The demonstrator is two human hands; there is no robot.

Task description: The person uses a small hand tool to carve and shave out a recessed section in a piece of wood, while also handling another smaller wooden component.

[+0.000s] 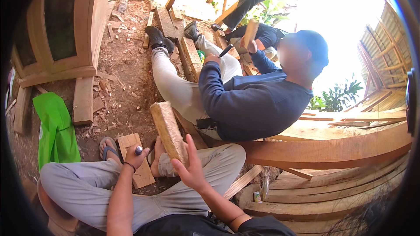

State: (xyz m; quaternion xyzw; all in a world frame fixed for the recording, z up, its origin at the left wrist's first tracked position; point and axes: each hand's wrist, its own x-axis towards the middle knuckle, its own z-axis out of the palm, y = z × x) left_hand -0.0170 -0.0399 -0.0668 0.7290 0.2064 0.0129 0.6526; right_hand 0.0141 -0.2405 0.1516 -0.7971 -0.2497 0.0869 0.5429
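My left hand point(134, 159) is closed around a tool that looks like a chisel point(138, 150); its rounded, metal-capped handle end shows and its blade is hidden. Under that hand, a flat wooden board point(142, 175) lies on the ground between my feet. In my right hand point(192, 168) a thick, rough-faced wooden block point(168, 130) is held upright and slightly tilted, above and to the right of the chisel. The block and the chisel are apart.
A person in a blue sweater point(258, 100) sits just ahead, holding a black-handled tool point(226, 50) and a wooden block point(250, 34). More people are beyond. A green bag point(54, 126) and paneled wooden frame point(83, 30) stand left. A long beam point(328, 152) runs right.
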